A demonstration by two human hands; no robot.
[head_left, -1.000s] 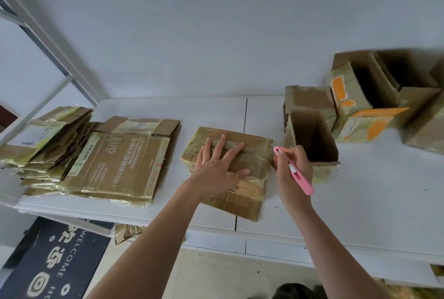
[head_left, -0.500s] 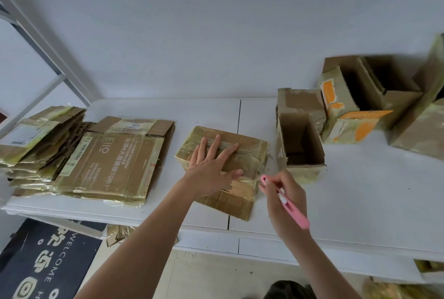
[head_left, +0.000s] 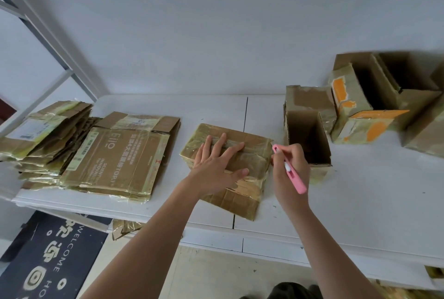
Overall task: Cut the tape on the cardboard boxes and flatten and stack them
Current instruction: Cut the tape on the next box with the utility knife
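A taped brown cardboard box [head_left: 249, 152] lies on the white table [head_left: 360, 202] in front of me. My left hand [head_left: 216, 166] presses flat on its top with fingers spread. My right hand [head_left: 289, 169] grips a pink box cutter [head_left: 292, 172] just off the box's right edge, its tip pointing toward the box's upper right corner. Flattened boxes [head_left: 115, 157] are stacked to the left.
A second pile of flattened cardboard [head_left: 43, 135] sits at the far left by a metal shelf frame [head_left: 48, 41]. An open empty box [head_left: 307, 140] and several more open boxes [head_left: 374, 97] stand at the right. A dark welcome mat [head_left: 48, 258] lies on the floor.
My right hand drew the cutter down toward me along the box's right side, then came back up to its upper right corner. My left hand stayed pressed on the box.
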